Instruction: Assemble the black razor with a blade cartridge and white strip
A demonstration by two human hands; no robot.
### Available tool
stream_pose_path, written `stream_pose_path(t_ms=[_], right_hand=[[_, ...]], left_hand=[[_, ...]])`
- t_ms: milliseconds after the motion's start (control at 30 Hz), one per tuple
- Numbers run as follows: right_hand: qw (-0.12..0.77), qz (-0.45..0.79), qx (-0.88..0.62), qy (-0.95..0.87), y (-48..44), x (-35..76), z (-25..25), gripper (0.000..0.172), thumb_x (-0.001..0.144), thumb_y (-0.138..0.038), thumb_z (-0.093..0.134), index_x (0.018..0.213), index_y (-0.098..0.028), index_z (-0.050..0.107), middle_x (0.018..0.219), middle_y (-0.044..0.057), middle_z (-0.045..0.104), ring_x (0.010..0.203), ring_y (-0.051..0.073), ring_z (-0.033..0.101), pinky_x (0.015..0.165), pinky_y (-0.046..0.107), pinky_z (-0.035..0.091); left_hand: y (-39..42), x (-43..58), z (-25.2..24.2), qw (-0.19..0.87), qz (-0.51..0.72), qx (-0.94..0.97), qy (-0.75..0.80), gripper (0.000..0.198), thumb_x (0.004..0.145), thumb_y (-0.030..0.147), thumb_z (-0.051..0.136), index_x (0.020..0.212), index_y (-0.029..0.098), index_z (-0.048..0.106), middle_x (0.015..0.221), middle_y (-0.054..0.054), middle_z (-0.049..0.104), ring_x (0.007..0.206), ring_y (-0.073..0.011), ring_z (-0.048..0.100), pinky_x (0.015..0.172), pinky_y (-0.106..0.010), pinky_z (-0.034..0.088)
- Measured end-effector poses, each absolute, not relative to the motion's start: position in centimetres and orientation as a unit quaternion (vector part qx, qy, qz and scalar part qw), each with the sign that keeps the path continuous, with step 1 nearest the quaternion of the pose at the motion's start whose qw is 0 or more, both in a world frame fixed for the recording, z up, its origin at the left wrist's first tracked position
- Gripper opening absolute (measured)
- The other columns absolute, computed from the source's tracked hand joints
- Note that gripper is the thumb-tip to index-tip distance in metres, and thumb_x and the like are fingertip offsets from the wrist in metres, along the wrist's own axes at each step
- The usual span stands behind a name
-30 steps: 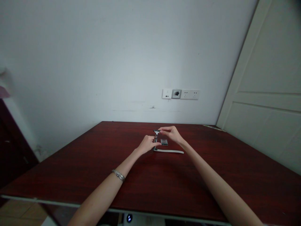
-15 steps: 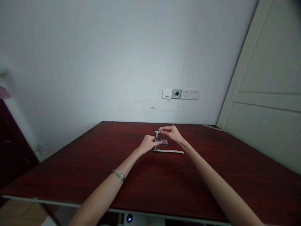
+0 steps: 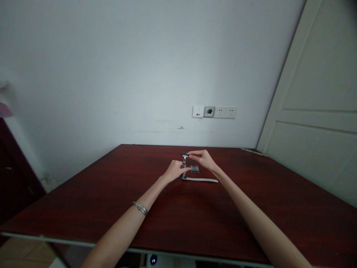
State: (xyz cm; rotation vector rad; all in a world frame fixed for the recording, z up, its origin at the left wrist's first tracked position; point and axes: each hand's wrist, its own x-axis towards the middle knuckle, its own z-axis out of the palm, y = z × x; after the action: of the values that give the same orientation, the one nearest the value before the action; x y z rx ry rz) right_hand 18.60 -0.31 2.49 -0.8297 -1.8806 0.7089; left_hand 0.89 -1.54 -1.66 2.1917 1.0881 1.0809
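A T-shaped razor with a dark, flat head and a silver neck stands upright above the table. My left hand is closed around its handle, which the fingers partly hide. At the right end of the head, the thumb and fingertips of my right hand pinch the razor. Behind the left thumb, a small clear case lies on the table; its contents are too small to make out. A narrow white strip lies just nearer to me, its left end by the foot of the handle.
The dark red wooden table reaches back to a white wall with a row of sockets. A pale panelled door or cabinet side rises on the right. Under the front edge sits a white device.
Both hands and the razor have shifted very slightly to the left. The grip on the handle and the pinch at the head stay the same.
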Motion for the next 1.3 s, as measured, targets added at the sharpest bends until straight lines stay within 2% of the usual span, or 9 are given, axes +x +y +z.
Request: stream_pose_path(t_ms=[167,300,533,700,833,933,1100,1300], right_hand=[[0.487,0.287,-0.372,-0.736,-0.3,19.2,2.6,0.045,0.067,-0.038,0.064,0.104,-0.013,0.064,0.089,0.008,0.069,0.079,0.019,0.061,0.075,0.031,0.046],[0.494,0.290,-0.403,-0.714,-0.2,19.9,2.6,0.042,0.069,-0.042,0.060,0.096,-0.010,0.067,0.084,0.011,0.069,0.072,0.018,0.061,0.061,0.026,0.047],[0.407,0.269,-0.415,-0.768,-0.7,20.1,2.1,0.041,0.074,-0.047,0.052,0.076,-0.009,0.069,0.063,0.007,0.065,0.053,0.012,0.054,0.046,0.020,0.039],[0.319,0.267,-0.418,-0.808,-1.6,19.3,1.7,0.040,0.072,-0.047,0.054,0.068,-0.010,0.068,0.056,0.004,0.062,0.045,0.009,0.048,0.044,0.019,0.035],[0.276,0.242,-0.407,-0.837,-2.4,18.0,1.2,0.042,0.074,-0.048,0.052,0.066,-0.011,0.068,0.056,0.004,0.062,0.048,0.010,0.051,0.047,0.019,0.035],[0.258,0.158,-0.420,-0.856,-3.1,16.7,0.9,0.044,0.075,-0.050,0.050,0.063,-0.012,0.068,0.053,0.002,0.060,0.048,0.009,0.049,0.048,0.020,0.031],[0.240,0.055,-0.470,-0.848,-4.0,14.9,0.6,0.039,0.078,-0.047,0.049,0.063,-0.017,0.067,0.060,0.004,0.063,0.055,0.012,0.054,0.053,0.021,0.031],[0.221,0.027,-0.494,-0.840,-4.2,14.0,0.3,0.032,0.080,-0.040,0.048,0.065,-0.017,0.064,0.065,0.006,0.064,0.059,0.014,0.056,0.055,0.021,0.031]], left_hand=[[-0.9,0.8,-1.5,0.293,0.400,0.781,0.380,0.031,0.071,0.040,0.060,0.076,0.011,0.065,0.063,-0.006,0.067,0.060,-0.0179,0.063,0.057,-0.024,0.046],[-0.4,0.7,-1.3,0.363,0.427,0.738,0.377,0.033,0.073,0.032,0.061,0.095,0.008,0.060,0.072,-0.010,0.068,0.064,-0.0187,0.065,0.058,-0.027,0.049],[-0.2,0.2,-0.6,0.455,0.430,0.692,0.359,0.045,0.079,0.027,0.055,0.120,0.012,0.042,0.089,-0.012,0.067,0.067,-0.0170,0.066,0.058,-0.025,0.047],[-0.4,-0.5,-0.1,0.512,0.431,0.651,0.356,0.047,0.082,0.025,0.052,0.124,0.010,0.038,0.097,-0.015,0.065,0.084,-0.0181,0.063,0.065,-0.025,0.044],[-0.4,-0.6,0.0,0.544,0.436,0.623,0.354,0.053,0.080,0.027,0.054,0.127,0.008,0.037,0.098,-0.017,0.065,0.077,-0.0174,0.062,0.066,-0.027,0.043],[-0.2,-0.6,-0.1,0.553,0.436,0.615,0.355,0.055,0.080,0.031,0.054,0.127,0.009,0.037,0.094,-0.015,0.066,0.072,-0.0168,0.061,0.064,-0.027,0.042],[0.2,-0.7,-0.3,0.546,0.442,0.613,0.362,0.053,0.078,0.032,0.055,0.124,0.011,0.042,0.090,-0.011,0.066,0.075,-0.0163,0.060,0.067,-0.026,0.042],[0.5,-0.7,-0.6,0.545,0.457,0.603,0.361,0.052,0.074,0.032,0.059,0.120,0.010,0.048,0.088,-0.010,0.066,0.075,-0.0158,0.060,0.072,-0.028,0.042]])
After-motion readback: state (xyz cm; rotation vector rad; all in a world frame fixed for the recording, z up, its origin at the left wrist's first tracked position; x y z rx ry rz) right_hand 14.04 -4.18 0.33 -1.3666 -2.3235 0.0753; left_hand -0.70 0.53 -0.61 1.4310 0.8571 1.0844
